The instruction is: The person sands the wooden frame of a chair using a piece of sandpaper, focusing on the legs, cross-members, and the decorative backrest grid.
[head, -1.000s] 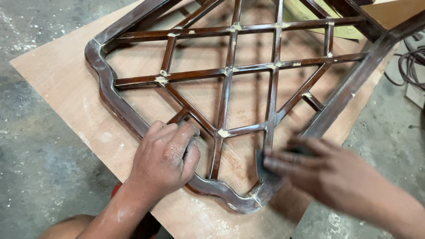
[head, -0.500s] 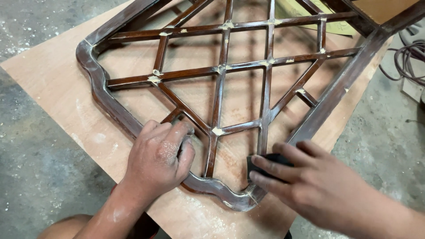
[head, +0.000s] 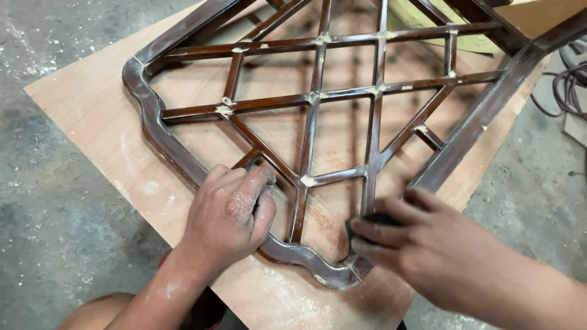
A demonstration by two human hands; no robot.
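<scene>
Two hands on dark brown lacquered wooden lattice frame (head: 318, 122), flat on pale plywood board (head: 79, 116). Left hand (head: 229, 217) curled over the near rail, bracing, probably against sliding. Right hand (head: 428, 244) pinching small black sanding block (head: 376, 220) at the bottom corner. Bare board along the left edge; grey concrete floor (head: 49, 232) beyond.

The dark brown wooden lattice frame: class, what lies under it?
The dark brown wooden lattice frame lies on a pale plywood board, dusty, showing through the openings. Below the board is grey concrete floor. What props the board is hidden.
</scene>
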